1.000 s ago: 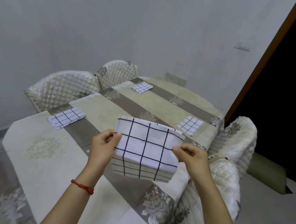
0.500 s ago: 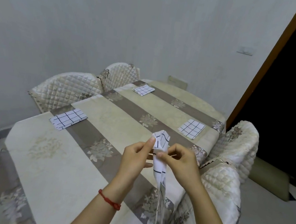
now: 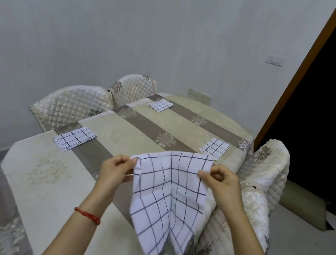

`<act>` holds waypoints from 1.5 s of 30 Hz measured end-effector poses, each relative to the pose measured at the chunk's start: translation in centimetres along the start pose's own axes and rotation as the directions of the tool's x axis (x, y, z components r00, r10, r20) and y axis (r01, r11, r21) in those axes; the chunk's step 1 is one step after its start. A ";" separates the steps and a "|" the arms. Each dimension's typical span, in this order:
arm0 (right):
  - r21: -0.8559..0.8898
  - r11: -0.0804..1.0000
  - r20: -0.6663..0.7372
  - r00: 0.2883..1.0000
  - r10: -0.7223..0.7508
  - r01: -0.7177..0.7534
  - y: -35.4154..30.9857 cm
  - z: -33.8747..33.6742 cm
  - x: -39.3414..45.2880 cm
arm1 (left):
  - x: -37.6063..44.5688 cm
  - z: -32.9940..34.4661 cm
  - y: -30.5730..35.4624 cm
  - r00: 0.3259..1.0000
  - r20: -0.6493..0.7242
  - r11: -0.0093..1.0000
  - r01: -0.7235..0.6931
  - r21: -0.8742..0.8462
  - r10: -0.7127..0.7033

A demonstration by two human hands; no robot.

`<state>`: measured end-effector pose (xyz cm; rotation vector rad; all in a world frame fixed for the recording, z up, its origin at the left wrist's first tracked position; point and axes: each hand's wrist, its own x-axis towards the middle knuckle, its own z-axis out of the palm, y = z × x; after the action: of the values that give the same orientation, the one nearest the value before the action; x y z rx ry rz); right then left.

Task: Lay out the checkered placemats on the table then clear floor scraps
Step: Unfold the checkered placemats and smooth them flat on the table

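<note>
Checkered white cloth placemat with thin dark grid lines hangs in the air above the near right edge of the table, its top edge spread out and its lower part drooping in soft folds to a point. Left hand pinches the upper left corner between thumb and fingers; a red cord bracelet circles that wrist. Right hand pinches the upper right corner the same way.

Three more folded checkered placemats lie flat on the beige and grey-brown floral tablecloth: one at the left edge, one at the far end, one at the right edge, just beyond the held cloth. Cream quilted chair covers stand along the far left side, and another quilted chair sits at the right.
</note>
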<state>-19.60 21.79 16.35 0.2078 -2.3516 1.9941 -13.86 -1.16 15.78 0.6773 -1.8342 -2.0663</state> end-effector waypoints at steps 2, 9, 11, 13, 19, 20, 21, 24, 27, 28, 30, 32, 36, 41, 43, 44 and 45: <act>-0.018 1.000 -0.067 0.998 -0.006 0.005 -0.7 -0.8 0.7 | 0.3 -1.7 -0.4 0.999 -0.051 0.998 -0.009 0.058 0.012; -0.248 0.954 -0.048 0.981 -0.187 0.170 -3.3 -1.2 2.1 | 0.5 -3.3 -2.8 0.962 -0.232 0.925 -0.049 0.376 0.145; -0.311 0.922 0.022 0.972 -0.235 0.230 -3.9 -0.9 2.2 | 0.3 -1.9 -2.7 0.955 -0.196 0.881 -0.110 0.460 0.222; -0.354 0.893 0.118 0.961 -0.251 0.276 -4.5 -0.6 2.3 | 0.0 0.2 -1.7 0.961 -0.034 0.869 -0.234 0.436 0.276; -0.359 0.881 0.330 0.925 -0.190 0.309 -5.7 -0.3 1.5 | -0.5 5.6 2.2 0.847 0.402 0.819 -0.484 0.308 0.349; -0.351 0.883 0.337 0.922 -0.192 0.312 -5.8 -0.4 1.4 | -0.5 6.0 2.6 0.830 0.444 0.839 -0.479 0.256 0.338; -0.349 0.883 0.337 0.921 -0.193 0.313 -5.8 -0.5 1.3 | -0.5 6.2 2.7 0.817 0.470 0.860 -0.468 0.202 0.334; -0.331 0.895 0.323 0.927 -0.192 0.300 -5.6 -0.8 1.1 | -0.7 6.5 2.9 0.819 0.454 0.890 -0.443 0.110 0.352; -0.322 0.911 0.290 0.943 -0.165 0.258 -5.3 -1.2 1.0 | -0.8 6.5 2.8 0.838 0.389 0.891 -0.447 0.084 0.383; -0.312 0.920 0.284 0.947 -0.148 0.238 -5.2 -1.4 1.0 | -0.7 6.5 2.9 0.844 0.357 0.887 -0.455 0.080 0.400; -0.278 0.939 0.292 0.949 -0.120 0.204 -5.1 -1.8 1.0 | -0.5 6.2 3.0 0.850 0.308 0.879 -0.470 0.076 0.428; -0.264 0.943 0.313 0.943 -0.112 0.200 -5.1 -1.9 1.0 | -0.3 6.0 3.1 0.850 0.292 0.875 -0.478 0.074 0.439; -0.265 0.947 0.293 0.951 -0.098 0.179 -4.9 -1.4 1.2 | -0.1 5.7 2.9 0.843 0.268 0.859 -0.504 0.092 0.466; -0.259 0.953 0.261 0.961 -0.091 0.161 -4.5 -0.6 1.2 | 0.0 5.5 2.5 0.841 0.226 0.846 -0.523 0.107 0.492; -0.256 0.953 0.243 0.965 -0.098 0.161 -4.4 -0.3 1.4 | 0.0 5.5 2.3 0.848 0.193 0.850 -0.517 0.098 0.493; -0.253 0.954 0.232 0.967 -0.102 0.162 -4.3 -0.2 1.4 | 0.0 5.5 2.3 0.849 0.179 0.851 -0.517 0.092 0.496; -0.250 0.955 0.226 0.968 -0.106 0.163 -4.2 -0.1 1.4 | 0.0 5.5 2.2 0.849 0.166 0.850 -0.519 0.084 0.502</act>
<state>-20.44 21.15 20.64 0.5746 -2.6185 1.6450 -16.91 3.19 18.38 0.0427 -1.9632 -1.6830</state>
